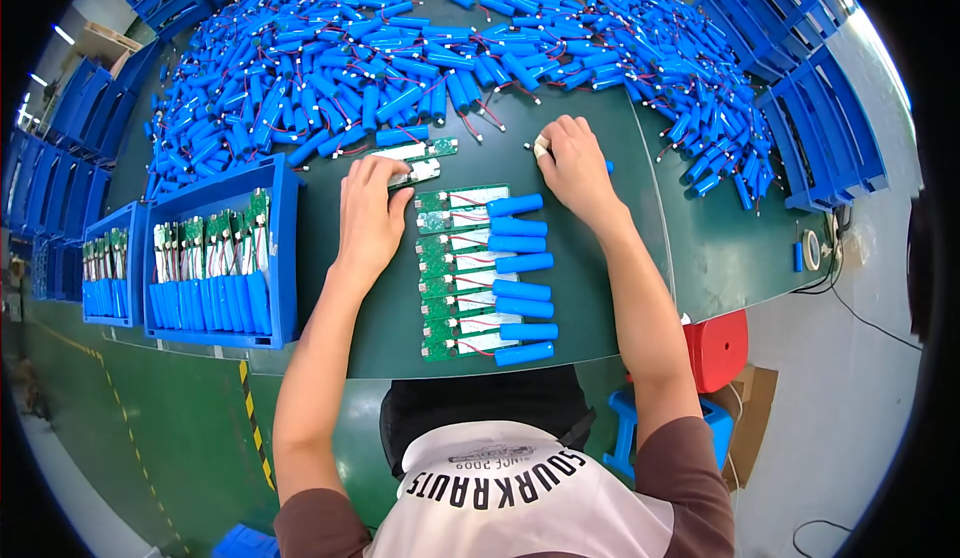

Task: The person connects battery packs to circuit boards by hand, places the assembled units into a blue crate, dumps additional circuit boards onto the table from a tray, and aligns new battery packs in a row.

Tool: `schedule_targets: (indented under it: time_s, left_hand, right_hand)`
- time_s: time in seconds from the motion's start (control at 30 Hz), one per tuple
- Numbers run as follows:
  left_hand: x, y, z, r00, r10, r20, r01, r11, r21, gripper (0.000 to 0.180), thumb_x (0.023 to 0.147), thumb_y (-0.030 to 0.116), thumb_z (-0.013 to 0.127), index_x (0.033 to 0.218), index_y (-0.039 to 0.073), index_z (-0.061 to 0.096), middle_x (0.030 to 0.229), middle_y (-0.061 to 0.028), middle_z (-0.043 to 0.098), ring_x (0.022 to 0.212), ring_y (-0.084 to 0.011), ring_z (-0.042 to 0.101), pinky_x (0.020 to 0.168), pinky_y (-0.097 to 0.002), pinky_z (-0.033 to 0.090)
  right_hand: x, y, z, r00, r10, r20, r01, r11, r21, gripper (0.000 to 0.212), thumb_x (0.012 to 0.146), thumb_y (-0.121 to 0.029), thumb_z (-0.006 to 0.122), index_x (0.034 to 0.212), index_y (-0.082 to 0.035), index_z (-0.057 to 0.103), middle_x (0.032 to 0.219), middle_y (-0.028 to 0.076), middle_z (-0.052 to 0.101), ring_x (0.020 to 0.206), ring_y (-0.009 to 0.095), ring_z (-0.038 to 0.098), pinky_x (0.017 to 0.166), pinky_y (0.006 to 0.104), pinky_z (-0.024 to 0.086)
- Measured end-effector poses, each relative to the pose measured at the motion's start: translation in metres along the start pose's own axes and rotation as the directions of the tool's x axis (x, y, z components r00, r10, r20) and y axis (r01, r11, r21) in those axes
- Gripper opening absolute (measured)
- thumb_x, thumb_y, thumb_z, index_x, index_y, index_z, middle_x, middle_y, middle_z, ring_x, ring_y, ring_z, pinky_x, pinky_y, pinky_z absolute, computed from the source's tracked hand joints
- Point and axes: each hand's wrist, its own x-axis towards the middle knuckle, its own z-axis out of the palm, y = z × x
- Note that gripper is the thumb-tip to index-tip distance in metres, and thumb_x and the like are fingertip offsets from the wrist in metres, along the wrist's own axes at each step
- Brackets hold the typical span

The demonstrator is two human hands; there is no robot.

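Observation:
My left hand (370, 208) has its thumb and fingers closed on the edge of a green circuit board (428, 170), and the palm hides part of it. Another circuit board (440, 147) lies just beyond. My right hand (577, 170) is curled over a blue cylindrical battery (609, 167); only its end shows past the fingers, and a white plug (529, 146) pokes out on the other side. A white wrap covers one fingertip. Between my forearms lies a column of green boards (434, 281), each wired in red to a blue battery (522, 290).
A large heap of loose blue batteries (330, 78) spreads over the far table (590, 303). At left, blue bins (288, 258) hold upright boards with batteries. Blue racks (820, 128) stand at the right, near a tape roll (811, 250). A red stool (718, 350) sits below the edge.

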Motion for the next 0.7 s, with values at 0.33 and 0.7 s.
schedule_targets:
  time_s: [0.33, 0.7]
  left_hand:
    - [0.021, 0.011, -0.013, 0.95, -0.31, 0.024, 0.306, 0.917, -0.256, 0.034, 0.083, -0.013, 0.067, 0.11, 0.005, 0.057, 0.097, -0.0115, 0.066, 0.089, -0.022, 0.066, 0.084, -0.0347, 0.052]
    - [0.034, 0.012, 0.035, 0.941, -0.331, -0.069, 0.294, 0.902, -0.318, 0.022, 0.08, 0.001, 0.08, 0.091, 0.002, 0.062, 0.087, -0.0073, 0.067, 0.077, -0.017, 0.066, 0.071, -0.0307, 0.051]
  right_hand:
    - [0.0, -0.01, -0.008, 0.997, 0.07, -0.025, -0.061, 0.964, 0.26, 0.015, 0.089, -0.005, 0.068, 0.103, -0.001, 0.063, 0.086, 0.013, 0.067, 0.077, 0.028, 0.064, 0.07, 0.0409, 0.05]
    - [0.005, -0.016, -0.015, 0.979, 0.204, 0.008, -0.189, 0.895, 0.404, 0.016, 0.091, -0.005, 0.067, 0.106, 0.0, 0.065, 0.084, 0.01, 0.065, 0.074, 0.02, 0.062, 0.071, 0.0332, 0.051]
